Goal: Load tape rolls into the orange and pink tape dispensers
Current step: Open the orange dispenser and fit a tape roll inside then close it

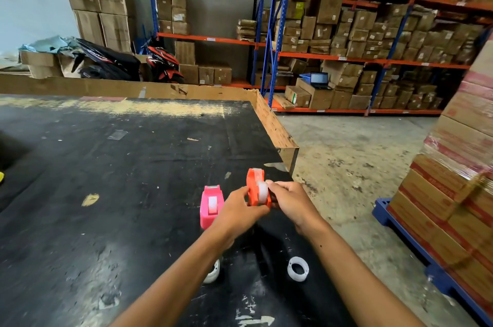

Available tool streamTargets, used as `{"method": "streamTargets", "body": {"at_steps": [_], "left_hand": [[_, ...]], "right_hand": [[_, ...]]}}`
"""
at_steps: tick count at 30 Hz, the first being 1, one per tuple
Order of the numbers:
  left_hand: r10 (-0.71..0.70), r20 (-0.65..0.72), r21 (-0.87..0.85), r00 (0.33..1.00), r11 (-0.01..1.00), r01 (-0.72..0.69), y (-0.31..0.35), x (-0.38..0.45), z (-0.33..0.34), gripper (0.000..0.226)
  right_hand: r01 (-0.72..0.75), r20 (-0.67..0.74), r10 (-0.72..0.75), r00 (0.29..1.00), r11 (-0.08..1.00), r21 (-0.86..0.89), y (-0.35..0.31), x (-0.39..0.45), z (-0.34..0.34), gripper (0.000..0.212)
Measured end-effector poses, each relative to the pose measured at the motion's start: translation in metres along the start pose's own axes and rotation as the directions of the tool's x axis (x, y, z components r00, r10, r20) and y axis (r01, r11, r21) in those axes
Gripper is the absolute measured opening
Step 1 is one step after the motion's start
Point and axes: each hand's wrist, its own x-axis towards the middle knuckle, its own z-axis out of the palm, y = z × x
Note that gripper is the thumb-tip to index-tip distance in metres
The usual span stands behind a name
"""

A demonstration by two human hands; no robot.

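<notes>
The orange tape dispenser (253, 186) stands near the right edge of the black table (106, 166). My left hand (237, 210) grips its near left side. My right hand (289, 202) pinches a clear tape roll (262, 192) sitting in the dispenser's slot. The pink tape dispenser (210, 205) stands just left of it with a clear roll (212, 204) inside. Two loose clear tape rolls lie nearer to me: one (298, 268) lies flat between my arms, another (212, 272) is partly hidden under my left forearm.
The table's right edge drops to a concrete floor (346, 153). A raised cardboard rim (274, 124) lines the far and right sides. A blue pallet (384, 213) with wrapped cartons stands at the right. Shelves of boxes (346, 41) and two motorbikes (133, 62) fill the back.
</notes>
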Motion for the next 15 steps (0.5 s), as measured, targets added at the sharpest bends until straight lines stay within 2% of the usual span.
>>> {"method": "streamTargets", "body": {"at_steps": [4, 8, 13, 15], "left_hand": [[-0.073, 0.009, 0.02, 0.997, 0.997, 0.073, -0.006, 0.014, 0.01, 0.025], [-0.114, -0.001, 0.074, 0.993, 0.991, 0.114, -0.012, 0.024, 0.016, 0.024], [-0.126, 0.002, 0.192, 0.992, 0.974, 0.123, -0.021, 0.027, 0.019, 0.039], [-0.119, 0.007, 0.231, 0.993, 0.966, 0.114, -0.02, 0.026, 0.019, 0.04]], "right_hand": [[-0.031, -0.01, 0.03, 1.0, 0.995, -0.096, 0.018, 0.015, 0.0, 0.035], [-0.055, 0.005, 0.056, 0.998, 0.994, -0.096, 0.029, 0.027, 0.002, 0.027], [-0.086, 0.031, 0.089, 0.996, 0.991, -0.1, 0.047, 0.031, 0.002, 0.025], [-0.105, 0.047, 0.108, 0.993, 0.992, -0.07, 0.053, 0.031, 0.002, 0.03]]}}
